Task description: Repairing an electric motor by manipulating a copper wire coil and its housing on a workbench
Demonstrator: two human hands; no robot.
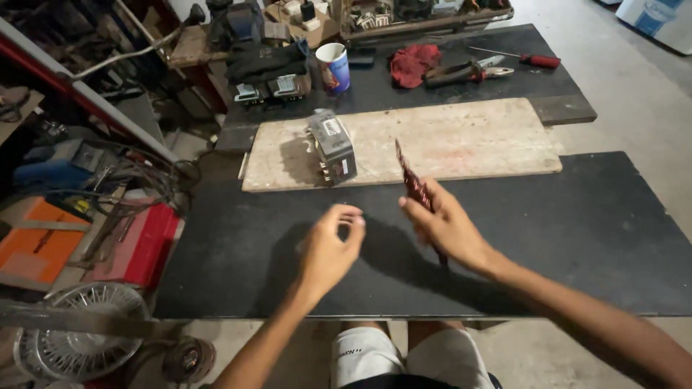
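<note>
Gripping a dark red, slender tool (417, 189) near its lower half, the right hand (448, 229) had its thumb and fingers closed round the shaft, over the black tabletop (577, 230). The tool's long axis ran from about five o'clock, where a short dark end poked out below the palm, up to about eleven o'clock, where its tip reached over the near edge of the pale wooden board (461, 137). The left hand (330, 248) hovered just beside it at about nine o'clock, holding nothing, its fingertips curled and pinched loosely toward the thumb; a narrow gap of bare tabletop lay between the two hands. From the tool's tip, the small grey metal box (331, 146) with a label and wires lay at roughly ten o'clock on the board, near but apart, and the right hand was the nearer to it along the tool's line. Farther off at twelve o'clock stood a paper cup (334, 67), a red rag (413, 63), pliers (465, 72) and a red-handled screwdriver (522, 58).
</note>
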